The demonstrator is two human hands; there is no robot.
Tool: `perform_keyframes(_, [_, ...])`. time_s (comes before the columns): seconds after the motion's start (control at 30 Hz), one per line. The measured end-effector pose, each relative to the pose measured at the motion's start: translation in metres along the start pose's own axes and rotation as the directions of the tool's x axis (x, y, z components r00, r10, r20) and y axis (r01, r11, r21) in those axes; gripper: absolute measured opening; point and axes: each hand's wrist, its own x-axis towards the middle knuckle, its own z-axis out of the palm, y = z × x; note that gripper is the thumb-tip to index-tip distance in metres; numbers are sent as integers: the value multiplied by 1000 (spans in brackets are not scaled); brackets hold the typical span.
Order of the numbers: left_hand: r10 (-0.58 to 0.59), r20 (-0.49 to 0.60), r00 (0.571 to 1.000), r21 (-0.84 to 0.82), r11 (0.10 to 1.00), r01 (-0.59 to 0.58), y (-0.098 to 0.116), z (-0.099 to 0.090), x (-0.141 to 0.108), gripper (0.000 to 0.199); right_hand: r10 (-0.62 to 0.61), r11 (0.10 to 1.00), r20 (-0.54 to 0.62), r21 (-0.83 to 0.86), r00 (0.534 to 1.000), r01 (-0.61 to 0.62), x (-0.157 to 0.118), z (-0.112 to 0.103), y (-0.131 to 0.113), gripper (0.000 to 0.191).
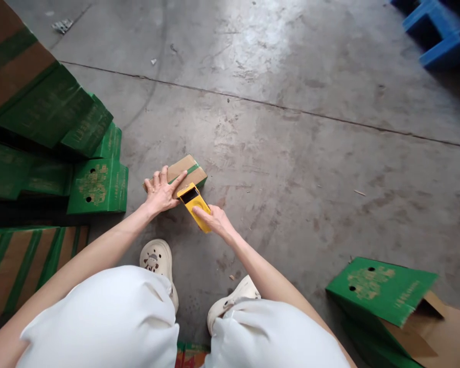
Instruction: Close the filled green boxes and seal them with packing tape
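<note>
On the floor in front of me is a small cardboard box [183,167], brown on top with a band of green tape and a green side. My left hand [163,193] lies across its near left part, fingers spread flat and touching the top. My right hand [214,219] is closed around a yellow handheld device [196,213] with a dark rectangular window at its front end. That front end is at the box's near right edge; I cannot tell whether they touch. The device's exact kind is not clear.
Green and brown cartons [97,186] are stacked along my left. At lower right stands an open green carton [381,286] with flaps out. A blue pallet [446,48] sits at top right. My pale clogs [156,258] are on the grey concrete floor [276,168].
</note>
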Motion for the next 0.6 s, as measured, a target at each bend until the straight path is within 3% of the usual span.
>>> perform_keyframes(0.2, [-12, 36, 999, -96, 995, 15, 30, -3, -20, 91, 7, 1000, 12, -7, 1000, -7, -36, -28, 13, 57])
perform_keyframes(0.37, [0, 192, 981, -348, 935, 68, 63, 20, -58, 97, 82, 996, 87, 28, 993, -85, -84, -61, 35, 61])
perform_keyframes(0.5, [71, 242, 968, -530, 845, 71, 63, 41, -72, 95, 103, 989, 134, 88, 986, -116, -89, -55, 38, 57])
perform_keyframes(0.6, [164, 205, 965, -614, 789, -3, 50, 43, -66, 87, 79, 992, 77, 89, 994, -86, -81, -45, 29, 54])
